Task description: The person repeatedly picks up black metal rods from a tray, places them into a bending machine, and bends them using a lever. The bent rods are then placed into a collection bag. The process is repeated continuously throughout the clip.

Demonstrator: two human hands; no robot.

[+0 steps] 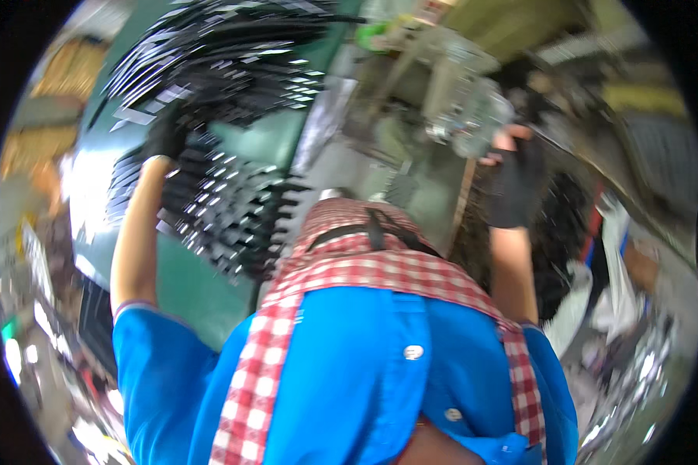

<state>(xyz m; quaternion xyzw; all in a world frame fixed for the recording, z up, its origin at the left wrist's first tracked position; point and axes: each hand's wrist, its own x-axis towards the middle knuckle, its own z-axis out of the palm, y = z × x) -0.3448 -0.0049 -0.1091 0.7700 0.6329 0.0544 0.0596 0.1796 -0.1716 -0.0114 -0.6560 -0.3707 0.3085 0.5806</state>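
My left hand point(167, 133), in a black glove, reaches up and left into a big heap of dark flat metal strips point(233, 93) lying on a green table point(202, 287). The blur hides whether its fingers close on any strips. My right hand point(514, 180), in a black fingerless glove, is raised at the upper right. Its bare fingertips curl onto a silvery machine part point(471, 116). A blue shirt and a red-and-white checked apron point(364, 263) fill the lower middle of the view.
More dark strips point(225, 225) spread across the green table close to the apron. A grey machine body point(411, 178) stands behind the apron. White rags or bags point(609, 271) and shiny metal scraps point(636, 372) lie at the right. Cluttered floor shows at the left rim.
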